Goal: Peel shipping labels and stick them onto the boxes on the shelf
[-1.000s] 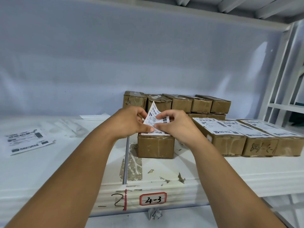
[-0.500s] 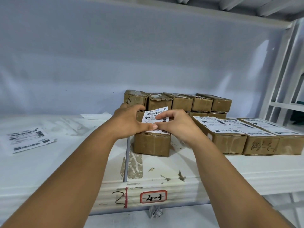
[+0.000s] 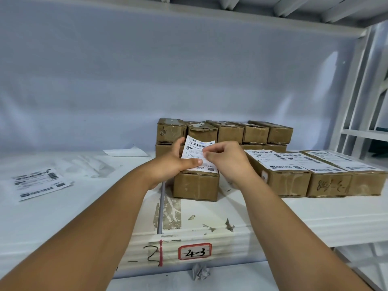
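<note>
Pinching label (image 3: 196,149) w/ both hands: L hand (image 3: 174,162) thumb on front, fingers curled behind; R hand (image 3: 226,160) fingertips grip its right edge. Label sits over near centre box (image 3: 196,185) on shelf (image 3: 294,217), long axis near-far, barcode end tipped up twd far side, near end on box top.
</note>
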A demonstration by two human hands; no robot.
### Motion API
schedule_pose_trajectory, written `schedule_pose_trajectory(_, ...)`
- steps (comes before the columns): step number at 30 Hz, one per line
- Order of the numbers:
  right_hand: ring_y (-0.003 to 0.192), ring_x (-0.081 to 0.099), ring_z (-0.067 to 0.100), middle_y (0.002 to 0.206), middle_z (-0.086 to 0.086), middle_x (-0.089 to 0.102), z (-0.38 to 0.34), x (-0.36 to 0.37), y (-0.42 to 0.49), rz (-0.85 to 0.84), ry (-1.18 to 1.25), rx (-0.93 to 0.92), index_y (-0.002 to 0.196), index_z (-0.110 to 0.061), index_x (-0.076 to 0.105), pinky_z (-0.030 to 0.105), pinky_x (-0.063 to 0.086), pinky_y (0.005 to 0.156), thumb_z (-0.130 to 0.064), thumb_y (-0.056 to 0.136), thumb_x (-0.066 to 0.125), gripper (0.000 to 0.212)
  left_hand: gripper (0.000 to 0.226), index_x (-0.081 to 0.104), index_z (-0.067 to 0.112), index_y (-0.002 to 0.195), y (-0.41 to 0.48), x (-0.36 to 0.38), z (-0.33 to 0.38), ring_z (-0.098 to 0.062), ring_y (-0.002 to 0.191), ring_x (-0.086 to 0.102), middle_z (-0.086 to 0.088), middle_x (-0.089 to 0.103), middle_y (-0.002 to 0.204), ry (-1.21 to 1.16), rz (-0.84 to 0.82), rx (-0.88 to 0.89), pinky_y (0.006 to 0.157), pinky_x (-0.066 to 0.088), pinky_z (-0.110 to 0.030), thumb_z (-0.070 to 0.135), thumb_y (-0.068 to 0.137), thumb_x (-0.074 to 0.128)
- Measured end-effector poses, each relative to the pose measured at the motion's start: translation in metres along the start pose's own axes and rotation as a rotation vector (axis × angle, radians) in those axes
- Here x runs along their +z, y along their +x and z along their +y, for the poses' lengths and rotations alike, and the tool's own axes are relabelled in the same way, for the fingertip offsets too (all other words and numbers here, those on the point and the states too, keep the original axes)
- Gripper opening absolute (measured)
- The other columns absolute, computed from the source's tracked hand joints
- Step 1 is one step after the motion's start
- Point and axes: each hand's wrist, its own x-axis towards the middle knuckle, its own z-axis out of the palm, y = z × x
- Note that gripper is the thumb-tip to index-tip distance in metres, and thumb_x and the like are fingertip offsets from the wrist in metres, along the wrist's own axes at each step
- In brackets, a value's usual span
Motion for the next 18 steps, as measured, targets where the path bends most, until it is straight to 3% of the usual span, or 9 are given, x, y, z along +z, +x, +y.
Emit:
schedule_pose_trajectory(3,0.079,0.06,0.007,0.084,-0.013,0.063,0.0,-0.001,0.0,0.005,-0.056,-0.042,0.095,-0.02,0.074,0.027,0.053,0.075,-0.017,0.088,0.063,0.013,0.091,-0.009,0.033,0.149,-0.001,0.003,0.003,-0.005,0.122,0.039,0.01,0.034,0.149,0.031,0.002,0.015,0.099,0.029,-0.021,0.031,0.09,0.06)
schedule_pose_trajectory(5,0.062,0.05,0.002,0.074,-0.017,0.057,0.001,-0.001,0.0,0.006,-0.098,-0.078,0.096,-0.019,0.074,0.019,0.042,0.06,-0.017,0.089,0.061,0.015,0.084,-0.007,0.036,0.149,-0.002,0.004,0.005,-0.003,0.121,0.036,0.012,0.028,0.151,0.038,-0.023,0.032,0.095,0.026,-0.017,0.031,0.093,0.055)
schedule_pose_trajectory(7,0.057,0.045,0.001,0.071,-0.018,0.054,0.001,0.0,0.0,0.007,-0.112,-0.085,0.097,-0.019,0.073,0.016,0.036,0.056,-0.017,0.089,0.06,0.015,0.072,0.002,0.042,0.148,-0.001,0.005,0.004,-0.009,0.136,0.027,0.012,0.018,0.155,0.1,-0.059,0.031,0.102,0.024,-0.022,0.041,0.094,0.05)
schedule_pose_trajectory(10,0.059,0.048,0.002,0.078,-0.013,0.061,0.001,0.001,0.0,0.007,-0.119,-0.08,0.099,-0.019,0.073,0.019,0.039,0.059,-0.018,0.088,0.061,0.016,0.057,0.024,0.044,0.144,0.004,0.003,-0.002,-0.015,0.144,0.017,0.008,0.015,0.157,0.197,-0.056,0.017,0.116,0.017,-0.035,0.051,0.092,0.045)
schedule_pose_trajectory(15,0.061,0.05,0.003,0.094,0.0,0.071,-0.001,0.001,-0.001,0.005,-0.159,-0.071,0.099,-0.018,0.073,0.017,0.039,0.057,-0.018,0.087,0.062,0.016,0.052,0.034,0.048,0.139,0.011,0.002,-0.007,-0.016,0.143,0.019,0.008,0.02,0.156,0.274,-0.016,0.028,0.117,0.018,-0.042,0.06,0.089,0.044)
schedule_pose_trajectory(18,0.081,0.06,0.009,0.098,0.0,0.071,-0.002,0.001,-0.001,-0.002,-0.176,-0.061,0.098,-0.018,0.074,0.019,0.044,0.07,-0.018,0.087,0.062,0.017,0.05,0.038,0.05,0.136,0.013,0.002,-0.01,-0.016,0.144,0.015,0.009,0.019,0.156,0.295,0.003,0.019,0.118,0.014,-0.043,0.062,0.088,0.043)
